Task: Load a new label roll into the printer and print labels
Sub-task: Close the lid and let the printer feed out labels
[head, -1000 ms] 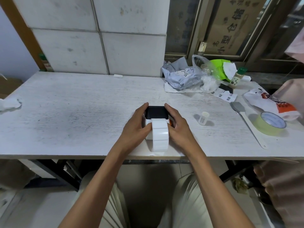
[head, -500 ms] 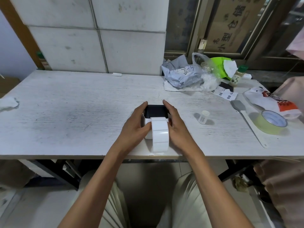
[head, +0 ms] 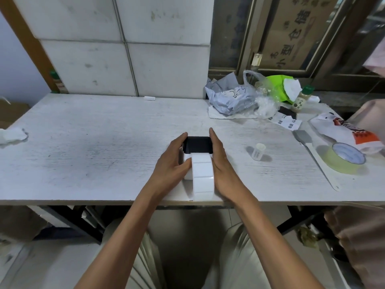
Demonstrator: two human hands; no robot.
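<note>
A small white label printer with a black open compartment sits near the front edge of the white table. A white label roll stands on edge in it, with its label strip running up into the black part. My left hand grips the printer's left side, thumb against the roll. Flat against the right side of the roll and printer lies my right hand, fingers straight.
To the right stand a small white bottle, a white spatula and a tape roll. Bags, printed labels and a spice jar crowd the back right. A crumpled tissue lies far left.
The view has tilted slightly. My right fingers have straightened along the printer's side; both hands stay on the printer and roll.
</note>
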